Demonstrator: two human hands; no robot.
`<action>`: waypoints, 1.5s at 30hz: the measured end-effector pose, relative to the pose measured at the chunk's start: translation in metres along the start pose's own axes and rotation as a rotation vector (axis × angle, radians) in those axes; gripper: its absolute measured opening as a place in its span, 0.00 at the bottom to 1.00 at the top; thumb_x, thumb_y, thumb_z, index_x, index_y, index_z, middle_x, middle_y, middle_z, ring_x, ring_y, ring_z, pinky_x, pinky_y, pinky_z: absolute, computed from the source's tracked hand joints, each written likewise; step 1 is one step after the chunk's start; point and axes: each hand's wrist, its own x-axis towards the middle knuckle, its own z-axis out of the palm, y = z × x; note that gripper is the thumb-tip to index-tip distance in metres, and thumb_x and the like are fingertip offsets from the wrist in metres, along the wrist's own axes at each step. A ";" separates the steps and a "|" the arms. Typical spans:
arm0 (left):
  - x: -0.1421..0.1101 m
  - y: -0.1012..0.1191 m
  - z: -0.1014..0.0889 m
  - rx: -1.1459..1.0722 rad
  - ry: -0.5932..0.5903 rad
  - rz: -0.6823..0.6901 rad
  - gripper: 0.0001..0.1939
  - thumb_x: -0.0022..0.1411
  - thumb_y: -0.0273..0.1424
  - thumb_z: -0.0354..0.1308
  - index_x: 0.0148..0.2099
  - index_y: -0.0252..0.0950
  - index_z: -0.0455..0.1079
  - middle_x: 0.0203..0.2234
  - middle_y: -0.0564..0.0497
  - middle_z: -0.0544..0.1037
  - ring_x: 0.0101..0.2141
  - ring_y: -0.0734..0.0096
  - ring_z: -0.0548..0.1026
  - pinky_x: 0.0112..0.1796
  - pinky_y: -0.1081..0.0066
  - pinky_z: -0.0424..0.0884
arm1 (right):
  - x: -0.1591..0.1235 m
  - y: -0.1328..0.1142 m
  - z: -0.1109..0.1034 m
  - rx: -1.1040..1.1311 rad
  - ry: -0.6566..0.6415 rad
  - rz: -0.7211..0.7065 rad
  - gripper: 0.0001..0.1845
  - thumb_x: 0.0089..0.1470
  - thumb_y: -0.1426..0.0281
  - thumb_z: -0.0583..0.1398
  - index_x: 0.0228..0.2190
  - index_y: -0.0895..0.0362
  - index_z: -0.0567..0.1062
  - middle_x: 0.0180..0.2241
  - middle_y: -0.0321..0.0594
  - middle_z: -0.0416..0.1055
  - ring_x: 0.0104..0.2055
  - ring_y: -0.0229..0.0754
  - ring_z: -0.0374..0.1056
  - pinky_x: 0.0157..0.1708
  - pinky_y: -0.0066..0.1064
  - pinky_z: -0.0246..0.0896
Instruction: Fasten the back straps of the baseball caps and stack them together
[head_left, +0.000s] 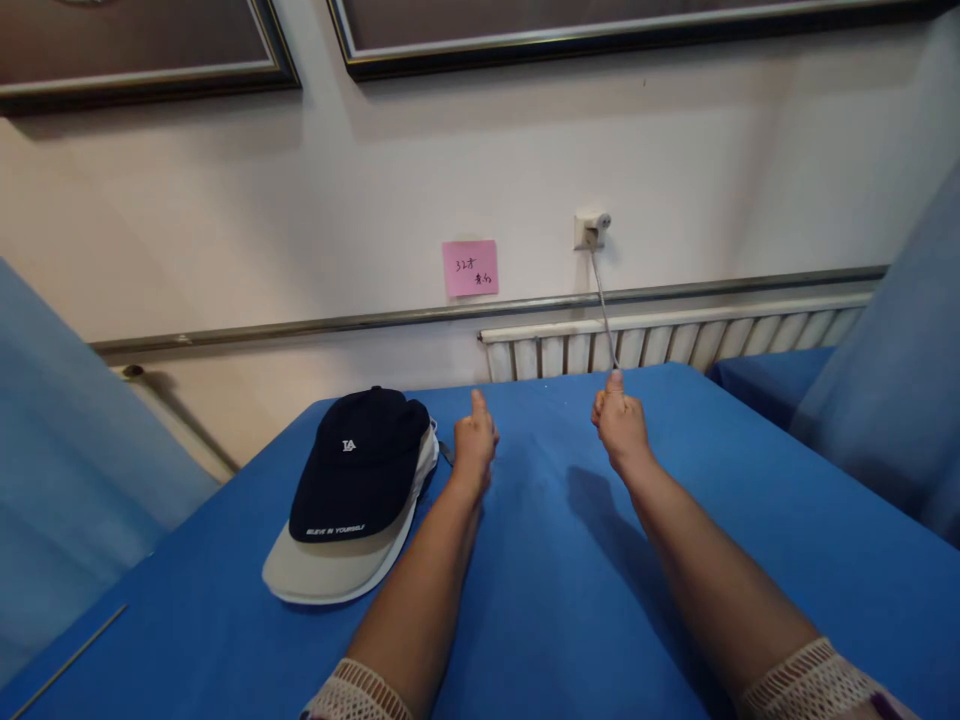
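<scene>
My left hand is closed in a fist with the thumb pointing up, just right of the stacked caps. Nothing shows in its fingers. My right hand makes the same thumb-up fist above the table, its shadow falling on the cloth. Behind its thumb tip, a thin grey cord drops out of sight at the table's far edge; no grip on it is visible. A dark navy cap with white lettering lies on top of a beige cap at the left.
Blue cloth covers the table. A thin stick lies near its left edge. Beyond are a radiator, a metal rail, a pink note and a wall socket. Blue curtains hang on both sides.
</scene>
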 end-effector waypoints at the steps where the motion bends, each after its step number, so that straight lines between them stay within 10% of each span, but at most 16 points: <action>1: 0.005 -0.004 -0.001 -0.001 0.036 -0.002 0.34 0.59 0.61 0.39 0.16 0.40 0.43 0.09 0.59 0.49 0.12 0.81 0.46 0.16 0.73 0.40 | 0.004 0.008 0.001 -0.020 0.009 0.028 0.38 0.57 0.41 0.36 0.09 0.52 0.54 0.11 0.35 0.53 0.16 0.36 0.51 0.17 0.30 0.44; 35: 0.014 -0.022 -0.005 -0.187 -0.003 -0.122 0.32 0.60 0.59 0.41 0.19 0.39 0.46 0.10 0.59 0.52 0.11 0.83 0.46 0.16 0.76 0.40 | 0.007 0.034 0.012 -0.035 -0.075 0.180 0.33 0.60 0.47 0.39 0.13 0.52 0.56 0.11 0.34 0.55 0.15 0.36 0.53 0.17 0.29 0.46; 45: -0.041 -0.063 -0.009 -0.267 -0.022 -0.415 0.06 0.56 0.28 0.59 0.29 0.33 0.65 0.21 0.51 0.72 0.15 0.80 0.64 0.17 0.78 0.53 | -0.089 0.072 0.025 -0.188 -0.411 0.317 0.03 0.50 0.70 0.57 0.25 0.54 0.70 0.23 0.38 0.71 0.24 0.38 0.66 0.29 0.30 0.59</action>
